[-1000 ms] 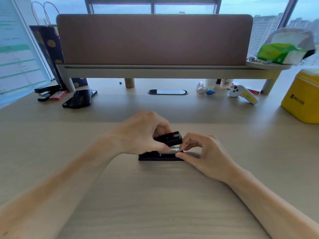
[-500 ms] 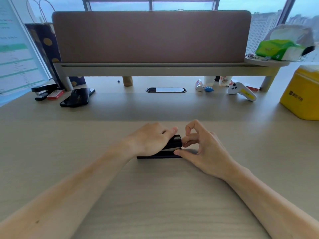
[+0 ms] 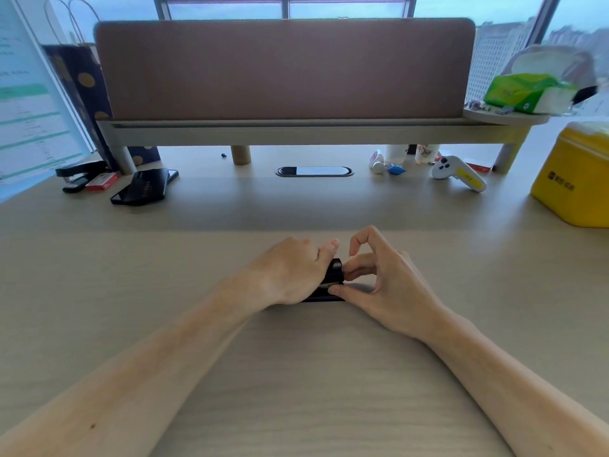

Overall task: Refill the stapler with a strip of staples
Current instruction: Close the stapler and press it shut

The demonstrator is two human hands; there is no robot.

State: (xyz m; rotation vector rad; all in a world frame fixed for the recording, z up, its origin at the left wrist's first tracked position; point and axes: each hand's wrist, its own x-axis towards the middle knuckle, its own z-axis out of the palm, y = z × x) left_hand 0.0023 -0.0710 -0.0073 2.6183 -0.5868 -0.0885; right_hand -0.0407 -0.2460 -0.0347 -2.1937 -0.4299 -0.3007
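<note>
The pale wood-grain surface [image 3: 164, 258] carries a black stapler [image 3: 333, 285] at centre, a yellow box [image 3: 573, 179] far right, a white controller [image 3: 458, 173], a black wallet [image 3: 145, 189], a red staple box [image 3: 102, 181] and a riser shelf [image 3: 296, 130].

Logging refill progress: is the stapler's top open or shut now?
Nearly shut: left hand presses the stapler top down, only a thin silver strip showing above the base.
</note>
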